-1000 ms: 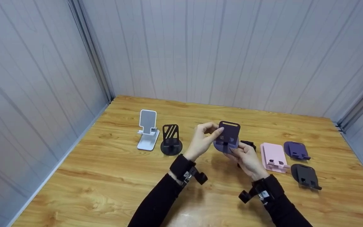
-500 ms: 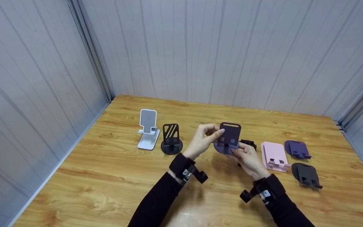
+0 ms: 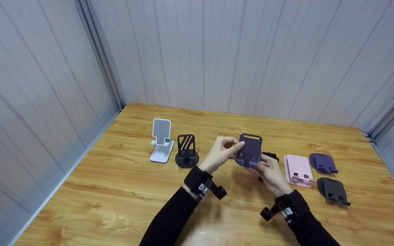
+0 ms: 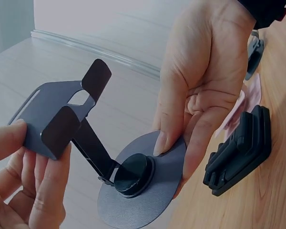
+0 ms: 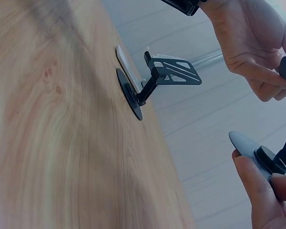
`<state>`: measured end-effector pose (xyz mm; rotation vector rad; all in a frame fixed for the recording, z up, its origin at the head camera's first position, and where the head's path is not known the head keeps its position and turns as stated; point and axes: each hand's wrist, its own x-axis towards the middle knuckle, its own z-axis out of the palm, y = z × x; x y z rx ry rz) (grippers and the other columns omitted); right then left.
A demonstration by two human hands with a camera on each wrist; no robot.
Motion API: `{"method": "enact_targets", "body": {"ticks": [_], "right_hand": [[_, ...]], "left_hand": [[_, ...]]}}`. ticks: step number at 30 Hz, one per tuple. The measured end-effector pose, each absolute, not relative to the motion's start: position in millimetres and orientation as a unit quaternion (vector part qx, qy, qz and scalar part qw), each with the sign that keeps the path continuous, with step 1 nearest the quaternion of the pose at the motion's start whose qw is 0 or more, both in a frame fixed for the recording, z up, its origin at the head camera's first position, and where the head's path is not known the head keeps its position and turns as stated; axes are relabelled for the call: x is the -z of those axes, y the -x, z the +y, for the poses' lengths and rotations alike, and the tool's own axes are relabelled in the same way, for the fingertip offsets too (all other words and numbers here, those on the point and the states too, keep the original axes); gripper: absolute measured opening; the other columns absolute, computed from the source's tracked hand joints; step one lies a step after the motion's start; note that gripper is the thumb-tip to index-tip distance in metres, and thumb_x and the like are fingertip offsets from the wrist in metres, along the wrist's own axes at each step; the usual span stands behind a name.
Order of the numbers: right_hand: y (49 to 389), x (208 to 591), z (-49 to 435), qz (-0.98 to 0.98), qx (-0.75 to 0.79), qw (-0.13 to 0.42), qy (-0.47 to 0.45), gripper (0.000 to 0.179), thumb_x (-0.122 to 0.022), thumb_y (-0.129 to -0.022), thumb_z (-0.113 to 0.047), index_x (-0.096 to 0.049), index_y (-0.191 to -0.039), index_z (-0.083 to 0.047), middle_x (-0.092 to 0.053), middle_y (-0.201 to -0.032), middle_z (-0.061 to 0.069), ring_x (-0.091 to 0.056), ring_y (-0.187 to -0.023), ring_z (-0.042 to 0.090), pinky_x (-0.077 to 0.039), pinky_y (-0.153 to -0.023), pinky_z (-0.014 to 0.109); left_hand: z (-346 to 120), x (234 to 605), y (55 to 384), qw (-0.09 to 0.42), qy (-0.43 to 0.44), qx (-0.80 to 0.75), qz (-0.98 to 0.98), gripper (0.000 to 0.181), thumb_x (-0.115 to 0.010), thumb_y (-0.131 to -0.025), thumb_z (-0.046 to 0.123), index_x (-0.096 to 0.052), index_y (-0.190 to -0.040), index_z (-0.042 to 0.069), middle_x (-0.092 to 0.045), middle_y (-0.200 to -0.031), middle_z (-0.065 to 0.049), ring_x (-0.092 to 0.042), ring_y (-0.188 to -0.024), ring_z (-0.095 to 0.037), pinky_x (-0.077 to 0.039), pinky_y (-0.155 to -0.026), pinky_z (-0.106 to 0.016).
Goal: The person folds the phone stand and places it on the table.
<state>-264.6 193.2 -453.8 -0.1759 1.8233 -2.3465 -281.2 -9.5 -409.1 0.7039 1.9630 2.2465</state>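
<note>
A purple phone stand (image 3: 250, 147) is held up above the table between both hands. My left hand (image 3: 217, 152) pinches the side edge of its slotted back plate (image 4: 47, 107), thumb in front and fingers behind. My right hand (image 3: 270, 172) grips the round base (image 4: 143, 210), its thumb lying on top near the hub. In the left wrist view a black hinged arm (image 4: 93, 148) joins base and plate, unfolded at an angle. Just beyond my right hand, and partly hidden by it, lies a folded black stand (image 4: 240, 148).
A white phone stand (image 3: 161, 140) and a black slotted one (image 3: 186, 153) stand unfolded on the left. To the right lie folded stands: a pink one (image 3: 298, 167), a purple one (image 3: 323, 163) and a dark grey one (image 3: 333, 191). Pale panel walls (image 3: 217, 61) border the table.
The held stand's back plate has dipped slightly and now covers more of its round base in the head view. Both hands keep their grip and have barely moved.
</note>
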Motion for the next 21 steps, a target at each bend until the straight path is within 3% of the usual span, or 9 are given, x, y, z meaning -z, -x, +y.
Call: {"method": "enact_targets", "body": {"ticks": [10, 21], "right_hand": [[262.3, 447.7, 193.5, 0.623, 0.780, 0.047, 0.040, 0.039, -0.044, -0.106, 0.014, -0.046, -0.145, 0.022, -0.079, -0.105, 0.009, -0.077, -0.092, 0.011, -0.063, -0.090, 0.027], [260.9, 444.5, 193.4, 0.669, 0.743, -0.005, 0.021, 0.034, -0.048, -0.106, 0.013, -0.054, -0.138, 0.022, -0.078, -0.099, 0.007, -0.075, -0.084, 0.008, -0.063, -0.080, 0.021]], "left_hand": [[-13.7, 409.1, 281.0, 0.092, -0.197, -0.748, 0.627, 0.027, -0.063, -0.106, 0.005, -0.071, -0.080, 0.007, -0.067, -0.071, 0.005, -0.063, -0.061, -0.006, -0.061, -0.062, -0.022], [-15.7, 411.6, 283.5, 0.120, -0.164, -0.744, 0.637, 0.025, -0.064, -0.106, 0.006, -0.073, -0.082, 0.004, -0.066, -0.070, 0.004, -0.060, -0.058, -0.004, -0.056, -0.054, -0.018]]}}
